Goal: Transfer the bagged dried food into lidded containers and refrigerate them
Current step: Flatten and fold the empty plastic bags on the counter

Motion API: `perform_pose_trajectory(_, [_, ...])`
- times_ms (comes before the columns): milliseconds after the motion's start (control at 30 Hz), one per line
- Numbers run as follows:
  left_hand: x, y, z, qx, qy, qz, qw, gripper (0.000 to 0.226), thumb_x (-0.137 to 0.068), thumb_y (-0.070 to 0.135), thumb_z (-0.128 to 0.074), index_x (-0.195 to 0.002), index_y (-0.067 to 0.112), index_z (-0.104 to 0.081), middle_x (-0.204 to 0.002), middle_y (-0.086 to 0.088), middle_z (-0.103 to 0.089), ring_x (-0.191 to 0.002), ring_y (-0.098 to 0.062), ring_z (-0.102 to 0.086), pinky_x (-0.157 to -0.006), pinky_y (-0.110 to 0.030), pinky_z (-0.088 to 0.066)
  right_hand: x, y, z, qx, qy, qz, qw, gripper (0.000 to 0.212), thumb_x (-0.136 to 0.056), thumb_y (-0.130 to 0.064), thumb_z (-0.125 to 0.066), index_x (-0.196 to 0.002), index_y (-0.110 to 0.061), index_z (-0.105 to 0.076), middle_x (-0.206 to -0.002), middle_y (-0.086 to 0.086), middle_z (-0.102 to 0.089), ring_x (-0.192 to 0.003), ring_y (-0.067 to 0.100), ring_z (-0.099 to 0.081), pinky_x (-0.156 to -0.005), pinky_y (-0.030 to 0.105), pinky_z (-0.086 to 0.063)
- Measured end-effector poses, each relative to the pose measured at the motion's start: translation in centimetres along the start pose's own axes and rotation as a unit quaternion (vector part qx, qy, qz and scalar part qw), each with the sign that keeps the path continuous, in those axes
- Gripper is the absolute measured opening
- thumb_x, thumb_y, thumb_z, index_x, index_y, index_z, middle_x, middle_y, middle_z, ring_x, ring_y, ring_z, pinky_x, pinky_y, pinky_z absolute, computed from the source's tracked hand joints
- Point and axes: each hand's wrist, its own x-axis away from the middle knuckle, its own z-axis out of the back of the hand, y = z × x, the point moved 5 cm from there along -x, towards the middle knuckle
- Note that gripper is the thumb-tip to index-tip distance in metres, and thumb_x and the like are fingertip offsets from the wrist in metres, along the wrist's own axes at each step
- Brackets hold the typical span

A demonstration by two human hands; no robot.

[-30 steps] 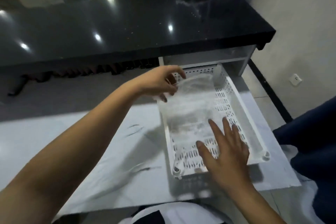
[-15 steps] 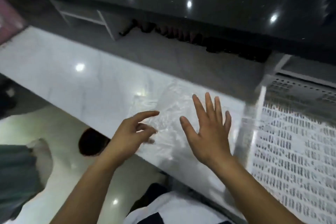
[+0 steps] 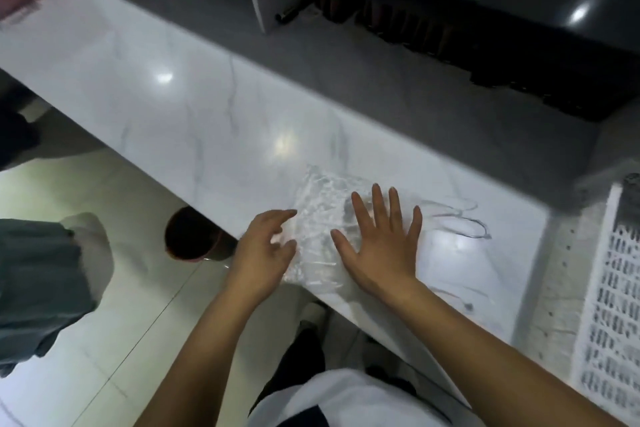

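Bags first: a second ago your left hand (image 3: 265, 250) was lifting a clear plastic bag (image 3: 320, 236) out of the white slotted tray (image 3: 609, 305); now that bag lies on the white marble counter (image 3: 173, 107), close to its near edge and well left of the tray. Your left hand sits at the bag's left side, fingers loosely curled and resting on the plastic; you cannot tell whether they pinch it or only touch. Your right hand (image 3: 377, 243) has come off the tray and lies spread flat on the bag's right half, fingers straight and wide, pressing it down. The bag looks crumpled and nearly flat, so what it holds is too faint to name. Further right, thin wiry loops (image 3: 460, 222) lie on the counter, apart from the bag. The bag is out and ready to open, yet no lidded container shows anywhere, so the transfer likely waits on fetching one.
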Motion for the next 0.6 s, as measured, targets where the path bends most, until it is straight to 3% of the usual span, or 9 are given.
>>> perform_pose_trajectory(67, [-0.2,1.5,0.4,-0.061,0.071,-0.073,0.993,0.039,-0.095,0.012,-0.063,-0.132,0.023,-0.062,-0.143,0.005,-0.051,-0.134,-0.014,-0.043,-0.108,-0.026,-0.036,-0.2,0.1,-1.1,0.003,-0.013,-0.016,1.000,0.080,-0.089,-0.077,-0.010,-0.157,-0.038,0.004,-0.166,-0.003,0.016,-0.151,0.023,0.023,-0.117,0.059,0.014])
perform_pose_trajectory(133, [-0.7,3.3,-0.6,-0.066,0.101,-0.130,0.984,0.037,-0.098,0.010,-0.057,-0.133,0.020,-0.061,-0.148,0.002,-0.049,-0.141,-0.017,-0.036,-0.114,-0.031,-0.030,-0.1,0.0,-1.7,0.022,-0.011,-0.022,0.999,0.080,-0.089,-0.076,-0.008,-0.157,-0.037,0.010,-0.165,-0.002,0.020,-0.150,0.024,0.025,-0.117,0.060,0.013])
perform_pose_trajectory(200, [-2.2,4.9,-2.9,-0.116,0.063,-0.163,0.978,0.045,-0.099,0.011,-0.050,-0.143,0.016,-0.051,-0.157,-0.004,-0.039,-0.149,-0.024,-0.026,-0.122,-0.040,-0.023,-0.1,0.0,-2.2,0.037,-0.003,-0.023,0.999,0.079,-0.090,-0.075,-0.007,-0.156,-0.037,0.012,-0.165,-0.001,0.020,-0.150,0.025,0.024,-0.117,0.061,0.013])
perform_pose_trajectory(333, [-5.3,5.0,-7.4,-0.194,-0.005,-0.105,0.975,0.053,-0.105,0.024,-0.035,-0.157,0.018,-0.025,-0.168,-0.002,-0.010,-0.155,-0.023,0.000,-0.126,-0.044,-0.004,-0.2,0.2,-2.8,0.063,0.006,-0.015,0.998,0.080,-0.092,-0.073,-0.017,-0.157,-0.035,0.010,-0.166,0.002,0.015,-0.151,0.028,0.020,-0.116,0.061,0.013])
perform_pose_trajectory(467, [-6.2,1.9,-9.1,-0.263,-0.008,-0.098,0.960,0.060,-0.102,0.040,-0.017,-0.160,0.021,-0.017,-0.168,-0.002,-0.009,-0.155,-0.022,-0.001,-0.125,-0.044,-0.001,-0.4,0.8,-2.5,0.026,0.036,-0.067,0.997,0.064,-0.100,-0.060,-0.014,-0.158,-0.038,0.004,-0.167,-0.002,0.009,-0.152,0.021,0.017,-0.118,0.059,0.009])
perform_pose_trajectory(600, [-6.6,0.1,-9.1,-0.353,-0.029,-0.138,0.925,0.068,-0.101,0.058,-0.013,-0.160,0.026,0.000,-0.168,0.000,0.003,-0.155,-0.022,0.008,-0.124,-0.047,0.005,0.0,2.6,-2.0,0.035,0.046,-0.088,0.994,0.063,-0.100,-0.061,-0.012,-0.157,-0.041,0.005,-0.167,-0.003,0.010,-0.153,0.021,0.015,-0.119,0.058,0.007])
